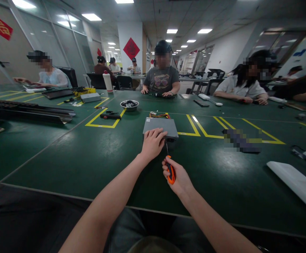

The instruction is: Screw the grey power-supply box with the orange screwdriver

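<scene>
A grey metal power supply unit (166, 123) sits on the green table in front of me, its coloured cables (159, 115) bunched at the far side. My left hand (153, 141) lies over its near left edge, fingers spread across the top. In my right hand (178, 174) is a screwdriver (171, 172) with an orange and black handle. Its thin shaft points away from me, up to the near face of the unit close to a dark socket (171, 140). Whether the tip sits in a screw is too small to tell.
A metal bowl (129, 105) of small dark parts stands beyond on the left, near a dark tool (110, 115). Long metal rails (37, 110) lie far left. A white device (295, 184) is at right. Co-workers sit across the table, one directly opposite (161, 79).
</scene>
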Available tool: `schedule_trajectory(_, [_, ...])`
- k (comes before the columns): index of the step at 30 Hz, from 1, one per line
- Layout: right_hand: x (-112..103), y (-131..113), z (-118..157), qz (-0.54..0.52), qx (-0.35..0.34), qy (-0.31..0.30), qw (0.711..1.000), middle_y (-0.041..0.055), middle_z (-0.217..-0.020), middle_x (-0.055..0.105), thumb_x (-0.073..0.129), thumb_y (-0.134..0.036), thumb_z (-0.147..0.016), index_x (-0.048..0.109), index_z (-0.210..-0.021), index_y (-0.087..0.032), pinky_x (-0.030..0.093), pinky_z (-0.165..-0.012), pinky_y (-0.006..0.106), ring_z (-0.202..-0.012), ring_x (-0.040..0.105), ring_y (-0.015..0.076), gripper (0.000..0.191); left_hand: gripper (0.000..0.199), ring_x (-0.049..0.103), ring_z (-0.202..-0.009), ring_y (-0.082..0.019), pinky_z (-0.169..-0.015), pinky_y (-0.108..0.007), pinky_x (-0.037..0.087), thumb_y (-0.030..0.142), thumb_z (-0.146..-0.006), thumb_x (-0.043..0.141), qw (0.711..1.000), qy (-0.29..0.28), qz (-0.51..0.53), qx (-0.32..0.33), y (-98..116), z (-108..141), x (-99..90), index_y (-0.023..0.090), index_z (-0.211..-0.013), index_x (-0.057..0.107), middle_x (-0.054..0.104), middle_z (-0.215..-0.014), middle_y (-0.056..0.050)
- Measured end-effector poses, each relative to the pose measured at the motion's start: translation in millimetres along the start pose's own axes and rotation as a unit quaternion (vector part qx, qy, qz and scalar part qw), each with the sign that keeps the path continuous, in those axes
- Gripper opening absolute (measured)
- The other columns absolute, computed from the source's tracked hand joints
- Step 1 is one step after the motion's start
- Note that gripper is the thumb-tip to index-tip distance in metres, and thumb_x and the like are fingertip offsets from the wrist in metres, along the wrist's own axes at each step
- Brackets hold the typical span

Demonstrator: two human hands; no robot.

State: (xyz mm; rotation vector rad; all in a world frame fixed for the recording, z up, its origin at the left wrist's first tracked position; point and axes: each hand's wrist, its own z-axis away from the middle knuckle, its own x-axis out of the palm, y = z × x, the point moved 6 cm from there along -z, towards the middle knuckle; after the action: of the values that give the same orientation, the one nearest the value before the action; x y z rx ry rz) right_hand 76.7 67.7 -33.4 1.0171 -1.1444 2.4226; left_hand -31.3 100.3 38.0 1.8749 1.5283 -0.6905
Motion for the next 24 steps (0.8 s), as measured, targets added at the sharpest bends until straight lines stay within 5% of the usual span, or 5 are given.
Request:
schedule_trajectory(8, [3.4, 2.3, 3.0, -0.017, 0.036, -0.032, 0.999, 0.0021, -0.059, 0.053, 0.043, -0.026, -0.087, 0.059, -0.081, -0.008, 0.037, -0.034, 0.011, -0.041, 0.044, 0.0032, 0.025, 0.03, 0.042, -0.115, -0.019, -0.094, -0.037, 0.03, 0.025, -0.085, 0.045, 1.0, -0.003, -0.006, -0.01, -0.2, 0.0, 3.8, 0.028, -0.114, 0.051, 0.052, -0.124, -0.001])
schedule_trajectory(15, [1.2, -1.6, 1.6, -0.032, 0.006, -0.01, 0.999, 0.0012, -0.059, 0.054, 0.05, -0.014, -0.081, 0.054, -0.071, -0.012, 0.032, -0.031, 0.009, -0.043, 0.045, 0.0032, 0.011, 0.03, 0.042, -0.116, -0.019, -0.094, -0.037, 0.03, 0.024, -0.085, 0.046, 1.0, 0.001, -0.008, -0.009, -1.0, 0.1, 4.2, 0.029, -0.114, 0.051, 0.053, -0.123, 0.0])
schedule_trajectory(24, [1.7, 0.6, 2.5, -0.023, 0.039, -0.035, 0.998, 0.0027, -0.059, 0.054, 0.041, -0.023, -0.088, 0.056, -0.078, -0.009, 0.033, -0.032, 0.01, -0.038, 0.041, 0.0019, 0.023, 0.029, 0.042, -0.116, -0.019, -0.094, -0.036, 0.03, 0.025, -0.085, 0.046, 1.0, -0.003, -0.007, -0.011, 0.0, -0.3, 3.0, 0.029, -0.113, 0.051, 0.053, -0.123, 0.0])
